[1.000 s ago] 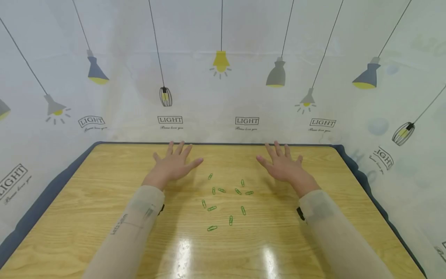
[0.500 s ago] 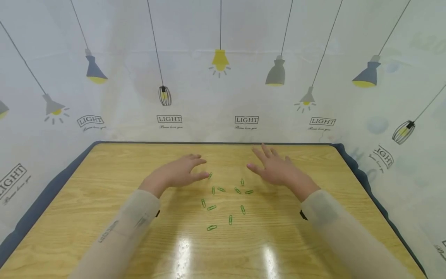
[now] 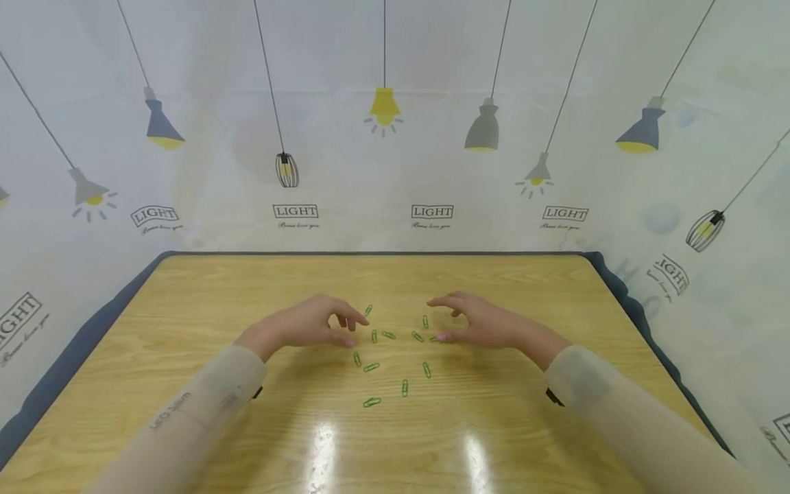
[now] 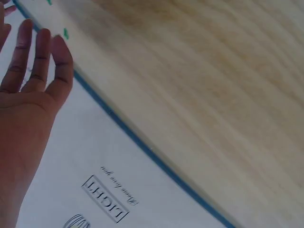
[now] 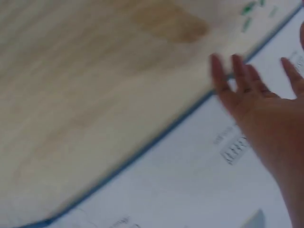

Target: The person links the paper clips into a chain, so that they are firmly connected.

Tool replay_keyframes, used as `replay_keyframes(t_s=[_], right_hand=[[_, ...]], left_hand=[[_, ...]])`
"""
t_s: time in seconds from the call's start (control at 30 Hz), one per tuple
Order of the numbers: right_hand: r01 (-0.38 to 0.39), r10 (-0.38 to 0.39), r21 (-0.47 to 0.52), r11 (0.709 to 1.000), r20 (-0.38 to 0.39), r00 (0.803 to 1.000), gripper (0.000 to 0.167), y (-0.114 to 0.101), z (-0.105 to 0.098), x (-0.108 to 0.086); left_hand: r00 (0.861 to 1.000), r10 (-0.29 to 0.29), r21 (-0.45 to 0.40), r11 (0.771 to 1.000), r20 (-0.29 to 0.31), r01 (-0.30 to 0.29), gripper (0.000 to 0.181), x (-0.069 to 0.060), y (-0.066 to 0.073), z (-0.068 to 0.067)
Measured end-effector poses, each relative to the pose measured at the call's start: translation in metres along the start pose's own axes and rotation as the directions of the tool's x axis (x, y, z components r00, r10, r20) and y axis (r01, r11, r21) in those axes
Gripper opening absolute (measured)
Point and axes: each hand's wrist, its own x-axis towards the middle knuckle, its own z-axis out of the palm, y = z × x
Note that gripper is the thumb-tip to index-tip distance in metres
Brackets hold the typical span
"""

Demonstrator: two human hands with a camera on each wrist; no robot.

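Several green paper clips (image 3: 404,388) lie scattered on the wooden table (image 3: 216,288) between the two hands. My left hand (image 3: 311,322), loosely bent and holding nothing, is just left of the upper clips, its fingertips near a clip (image 3: 368,311). On the other side my right hand (image 3: 484,321) hovers with thumb and fingers apart; its thumb tip partly covers one clip (image 3: 434,339). Whether the thumb touches that clip, I cannot tell. The left wrist view has the left hand (image 4: 33,95) with fingers spread; the right wrist view has the right hand (image 5: 266,114), blurred, also empty.
A white cloth backdrop (image 3: 358,171) with printed lamps and lettering surrounds the table's back and sides. A dark blue edge (image 3: 259,253) runs along the back of the table. Two bright reflections show on the front part of the tabletop.
Both hands have come back from the table's far edge and inward to the clips. Their spread fingers have bent downward. The clips lie as before.
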Motion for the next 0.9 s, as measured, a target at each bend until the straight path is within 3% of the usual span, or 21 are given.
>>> replay_keyframes(t_s=[0.13, 0.27, 0.43, 0.67, 0.9], right_hand=[[-0.029, 0.030, 0.200, 0.979, -0.002, 1.000, 0.055, 0.019, 0.010, 0.005], [-0.071, 0.075, 0.314, 0.947, -0.001, 0.997, 0.043, 0.038, 0.017, 0.011], [-0.057, 0.075, 0.326, 0.944, -0.043, 0.996, 0.032, 0.052, 0.022, 0.016], [-0.073, 0.103, 0.317, 0.945, -0.078, 0.992, 0.023, 0.051, 0.028, 0.019], [-0.066, 0.098, 0.316, 0.946, -0.085, 0.992, 0.020, 0.051, 0.027, 0.023]], left_hand=[[0.999, -0.002, -0.105, 0.994, 0.036, 0.006, 0.032, 0.002, -0.019, 0.007], [0.995, -0.059, -0.231, 0.970, 0.079, 0.076, 0.029, 0.003, -0.031, 0.014], [0.993, -0.080, -0.312, 0.944, 0.083, 0.102, 0.030, 0.005, -0.036, 0.022], [0.998, -0.064, -0.303, 0.951, 0.024, 0.068, 0.023, 0.004, -0.035, 0.036], [0.996, -0.092, -0.305, 0.949, -0.010, 0.085, 0.018, 0.004, -0.033, 0.041]])
